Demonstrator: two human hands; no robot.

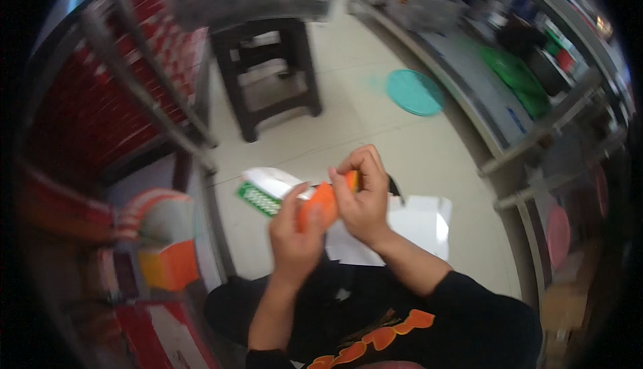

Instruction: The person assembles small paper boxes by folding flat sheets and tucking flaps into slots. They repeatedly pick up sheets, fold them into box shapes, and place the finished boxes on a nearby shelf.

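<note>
1. An orange piece point(320, 208) is held up before a black shirt point(469, 319), above the floor point(348, 128), between two bare hands.
2. By the left hand point(293, 238), the orange piece is gripped at its side, thumb and fingers pressed onto it.
3. By the right hand point(365, 201), an orange-and-yellow bit point(353, 180) is pinched between thumb and curled fingers; whether the two are joined cannot be told through the blur.
4. The work is judged to be under way: the orange piece is already in hand and not yet set down. No finished result can be made out, and how much is left cannot be told.
5. Beyond the left hand, a green-and-white packet point(268, 183) is seen; below the right forearm, a white sheet point(422, 228) is partly covered.
</note>
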